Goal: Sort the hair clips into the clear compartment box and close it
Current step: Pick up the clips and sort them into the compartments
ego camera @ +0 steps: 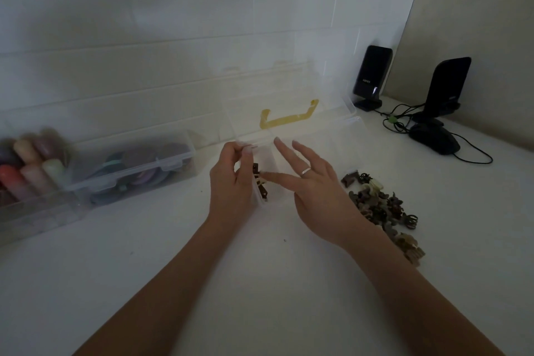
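The clear compartment box [326, 136] stands open on the white table, its lid with a yellow handle [289, 120] leaning back toward the wall. A few brown and cream hair clips [260, 182] lie in its left front compartment. My left hand [231, 185] grips the box's left wall, fingers curled over the rim. My right hand [312, 182] hovers over the box with fingers spread and straight, the thumb reaching toward the clips inside. A pile of several dark hair clips [381, 205] lies on the table to the right of the box.
A closed clear case of hair ties [138, 167] and a tray of coloured rolls [26, 170] stand at the left. Two black speakers [372, 75] [448, 84], a mouse [433, 139] and cables sit at the back right. The tiled wall is close behind.
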A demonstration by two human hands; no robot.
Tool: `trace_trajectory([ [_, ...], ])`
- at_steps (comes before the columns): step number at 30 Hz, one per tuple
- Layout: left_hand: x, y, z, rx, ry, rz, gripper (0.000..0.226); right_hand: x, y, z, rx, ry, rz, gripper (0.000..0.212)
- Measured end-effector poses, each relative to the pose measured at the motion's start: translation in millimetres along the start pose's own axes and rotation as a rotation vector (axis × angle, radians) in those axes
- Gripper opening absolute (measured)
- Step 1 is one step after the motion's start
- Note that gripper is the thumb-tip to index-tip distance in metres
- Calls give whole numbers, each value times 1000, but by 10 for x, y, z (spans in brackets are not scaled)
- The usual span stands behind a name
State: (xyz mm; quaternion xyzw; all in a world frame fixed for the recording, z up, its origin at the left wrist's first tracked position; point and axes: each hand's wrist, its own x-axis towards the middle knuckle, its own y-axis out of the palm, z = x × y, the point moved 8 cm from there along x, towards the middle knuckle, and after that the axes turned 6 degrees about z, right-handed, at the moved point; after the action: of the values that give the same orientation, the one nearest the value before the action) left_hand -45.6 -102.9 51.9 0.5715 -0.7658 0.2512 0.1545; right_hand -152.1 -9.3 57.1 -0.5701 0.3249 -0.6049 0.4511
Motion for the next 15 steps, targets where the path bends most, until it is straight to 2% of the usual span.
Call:
trace_trajectory([
  [3, -5, 0, -5, -7, 3, 4, 13, 0, -1, 22, -16, 7, 17, 77],
  [7, 5, -4, 14, 5, 8, -11, 17, 7, -93, 31, 41, -18, -54, 63],
  [12, -6, 0, -17, 3, 16, -3, 12, -9, -1, 47, -43, -19, 49, 82],
  [13, -1, 1, -2, 7, 13, -2, 13, -5, -67, 42, 4, -27, 36, 80],
  [15, 12, -1, 35, 14, -5, -6, 13, 5, -287, -51, 186, 10, -74, 64],
])
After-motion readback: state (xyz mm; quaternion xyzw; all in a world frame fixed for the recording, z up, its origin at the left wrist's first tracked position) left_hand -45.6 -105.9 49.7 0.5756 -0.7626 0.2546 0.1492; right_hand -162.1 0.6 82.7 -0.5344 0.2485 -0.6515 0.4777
